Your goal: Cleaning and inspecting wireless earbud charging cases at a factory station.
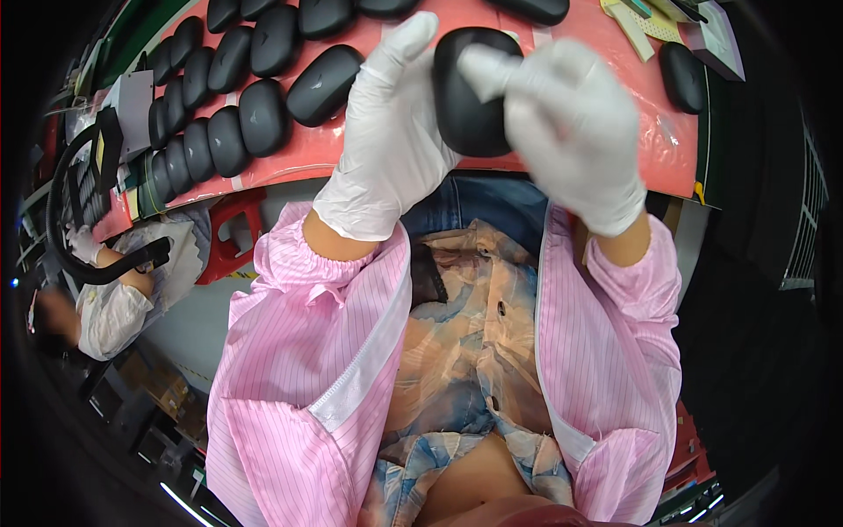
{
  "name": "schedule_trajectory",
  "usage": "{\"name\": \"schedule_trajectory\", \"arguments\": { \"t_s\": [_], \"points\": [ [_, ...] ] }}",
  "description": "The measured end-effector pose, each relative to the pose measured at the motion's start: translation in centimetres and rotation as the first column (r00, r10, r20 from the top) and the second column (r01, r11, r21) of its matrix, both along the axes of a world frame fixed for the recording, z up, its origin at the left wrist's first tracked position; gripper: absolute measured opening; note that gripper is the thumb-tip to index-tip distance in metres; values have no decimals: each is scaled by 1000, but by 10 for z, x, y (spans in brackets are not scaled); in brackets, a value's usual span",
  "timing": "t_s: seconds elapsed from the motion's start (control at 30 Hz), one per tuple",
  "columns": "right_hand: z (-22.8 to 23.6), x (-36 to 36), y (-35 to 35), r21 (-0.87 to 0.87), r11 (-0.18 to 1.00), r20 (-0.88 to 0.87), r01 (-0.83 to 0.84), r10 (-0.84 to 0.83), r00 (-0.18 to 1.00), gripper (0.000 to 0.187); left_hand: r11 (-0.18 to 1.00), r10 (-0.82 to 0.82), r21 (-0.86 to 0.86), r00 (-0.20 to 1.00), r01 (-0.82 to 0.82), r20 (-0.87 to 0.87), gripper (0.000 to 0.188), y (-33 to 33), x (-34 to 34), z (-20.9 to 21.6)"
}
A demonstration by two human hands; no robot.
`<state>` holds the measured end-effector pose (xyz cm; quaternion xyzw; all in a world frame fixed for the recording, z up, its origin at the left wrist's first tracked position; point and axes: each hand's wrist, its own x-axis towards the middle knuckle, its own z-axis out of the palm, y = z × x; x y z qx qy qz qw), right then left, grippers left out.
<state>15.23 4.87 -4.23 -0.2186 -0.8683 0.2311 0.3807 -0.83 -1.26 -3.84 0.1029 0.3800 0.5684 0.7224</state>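
My left hand point(386, 132), in a white glove, holds a smooth black oval case point(470, 105) upright near the table's front edge. Its thumb points up beside the case, while the other fingers are hidden behind it. Across from it, my right hand point(575, 132), also gloved in white, lies over the case's right side with a fingertip against the upper face. Motion smears this hand, so its grip is unclear. The closest loose piece to my left hand is another black oval case point(325, 85) lying on the red table covering point(650, 167).
Rows of several similar black cases point(265, 117) fill the table's left side. One more case point(682, 77) lies at the right, near a white box point(718, 42). A black curved tube point(66, 202) stands at far left. Beyond a red stool point(235, 237), another person point(118, 307) sits.
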Motion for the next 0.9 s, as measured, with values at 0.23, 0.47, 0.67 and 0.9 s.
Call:
{"name": "schedule_trajectory", "arguments": {
  "t_s": [0.23, 0.47, 0.67, 0.9],
  "points": [
    [-4, 28, 1, -68, 995, -148, -73, 62, 987, 35, 1000, -9, 13, 981, 6, 195, 68, 1, -6, 3],
    [-30, 16, 0, -13, 989, -172, -147, 143, 975, 40, 994, 108, -3, 964, -111, 241, 43, 11, 6, 15],
    [-47, 12, -36, -12, 1000, -209, -7, 5, 978, 37, 969, 218, 62, 945, -239, 246, 39, 13, 16, 7],
    [-8, 19, 19, -120, 975, -286, 189, -216, 934, 20, 993, 63, -109, 987, -47, 149, 55, 15, 9, -10]
  ]
}}
